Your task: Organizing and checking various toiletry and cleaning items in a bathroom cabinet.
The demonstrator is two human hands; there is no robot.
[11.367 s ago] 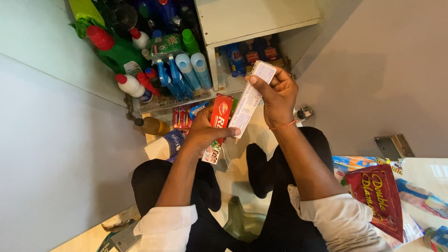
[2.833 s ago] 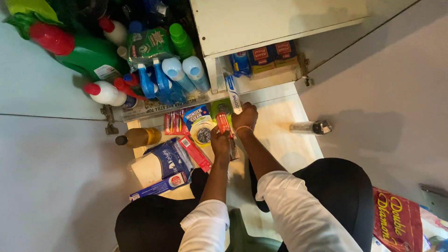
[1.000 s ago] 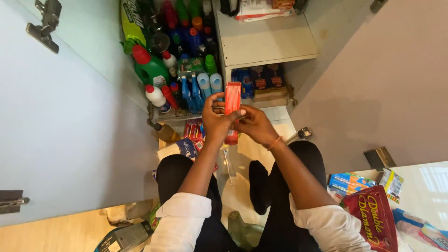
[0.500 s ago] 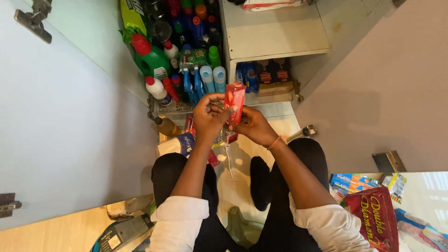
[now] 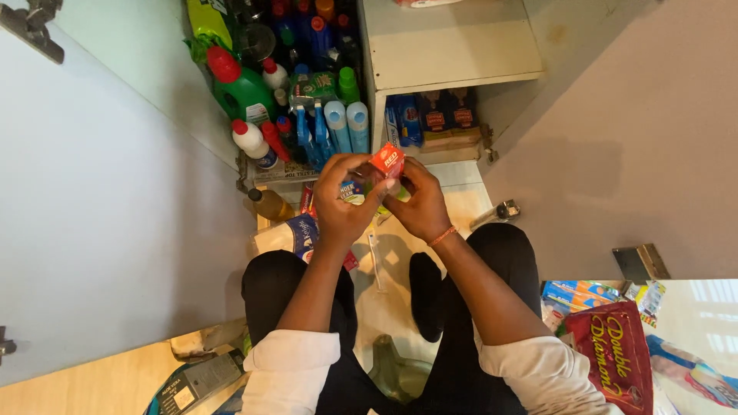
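1. Where the two cupboard doors stand open, the cupboard (image 5: 453, 54) shows a green bottle (image 5: 242, 88) and blue spray bottles (image 5: 338, 127), crowded so the back ones are hard to see.
2. The left hand (image 5: 338, 204) and right hand (image 5: 419, 204) are both closed around a small red box (image 5: 388, 161), held up in front of the shelves.
3. Only the box's red end shows; fingers hide the rest.
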